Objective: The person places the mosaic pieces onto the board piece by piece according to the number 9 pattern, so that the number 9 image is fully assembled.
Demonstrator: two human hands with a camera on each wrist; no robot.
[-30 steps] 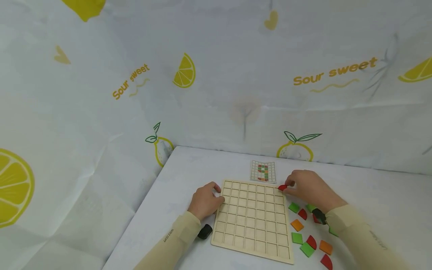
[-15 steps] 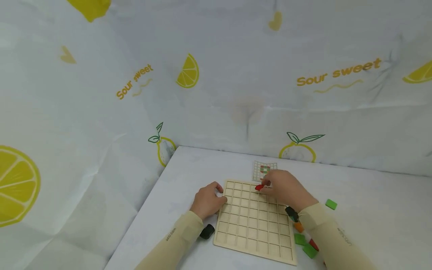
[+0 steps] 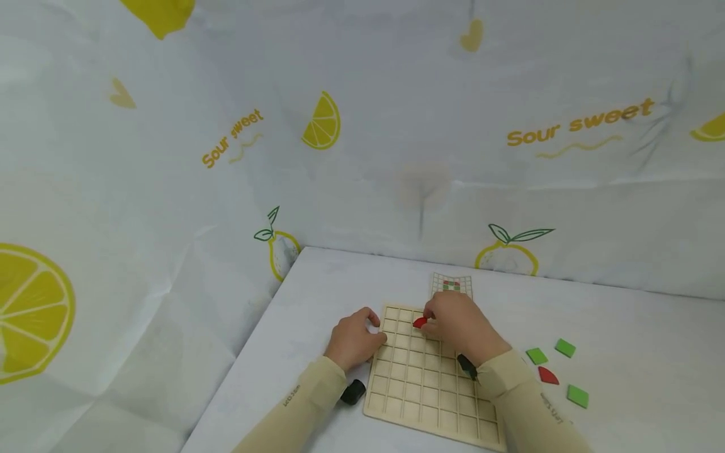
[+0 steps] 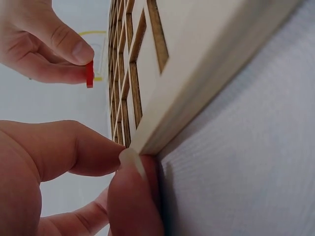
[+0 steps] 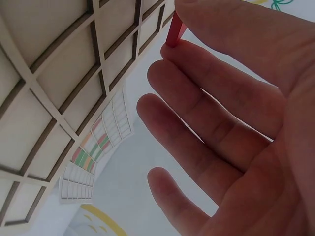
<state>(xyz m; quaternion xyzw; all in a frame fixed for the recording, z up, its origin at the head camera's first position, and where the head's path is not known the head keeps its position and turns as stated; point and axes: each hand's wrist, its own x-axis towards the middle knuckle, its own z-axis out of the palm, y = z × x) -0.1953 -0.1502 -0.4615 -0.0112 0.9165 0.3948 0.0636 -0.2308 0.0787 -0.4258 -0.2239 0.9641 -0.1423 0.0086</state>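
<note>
My right hand (image 3: 461,322) pinches a red quarter-circle tile (image 3: 419,322) between thumb and index finger, above the upper rows of a pale wooden grid board (image 3: 413,380). In the right wrist view the red tile (image 5: 174,30) shows edge-on, the other fingers spread below it. At the board's left side, my left hand (image 3: 355,340) grips the edge; thumb and finger meet at the rim in the left wrist view. That view also shows the tile (image 4: 89,76) apart from the board's face. Part of the board's right side lies under my right hand and forearm.
A pattern card (image 3: 467,284) lies behind the board, partly covered by my right hand. To the right are loose green tiles, one of them a square (image 3: 578,396), and a red quarter-circle (image 3: 548,375). White cloth printed with lemons rises behind the table.
My right hand has carried the red tile leftward from the board's top right corner to over its upper left part. The left hand has kept its place at the edge. The view shifts slightly.
</note>
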